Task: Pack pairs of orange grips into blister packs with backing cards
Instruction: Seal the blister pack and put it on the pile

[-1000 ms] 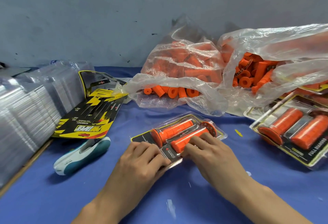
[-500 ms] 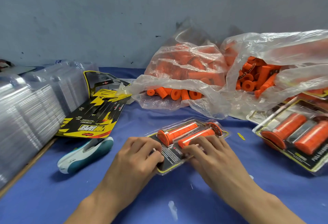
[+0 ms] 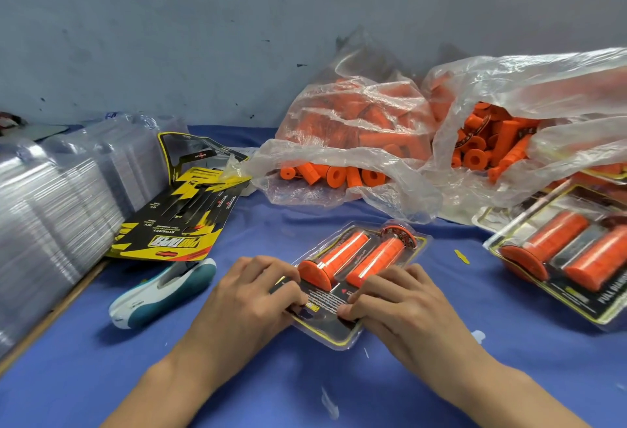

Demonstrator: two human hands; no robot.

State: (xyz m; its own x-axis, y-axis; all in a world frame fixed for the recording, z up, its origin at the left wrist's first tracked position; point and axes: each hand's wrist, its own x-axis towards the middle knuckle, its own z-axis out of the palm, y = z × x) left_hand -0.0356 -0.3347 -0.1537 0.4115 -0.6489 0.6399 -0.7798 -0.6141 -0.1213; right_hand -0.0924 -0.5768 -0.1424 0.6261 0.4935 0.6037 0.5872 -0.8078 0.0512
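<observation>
Left hand [image 3: 251,302] and right hand [image 3: 403,308] grip blister pack [image 3: 327,332] (grips [image 3: 342,254] inside).

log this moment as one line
blister pack: flat on blue cloth, two orange grips inside | left hand: holds its near left edge | right hand: holds its near right side | stapler: lying at left
</observation>
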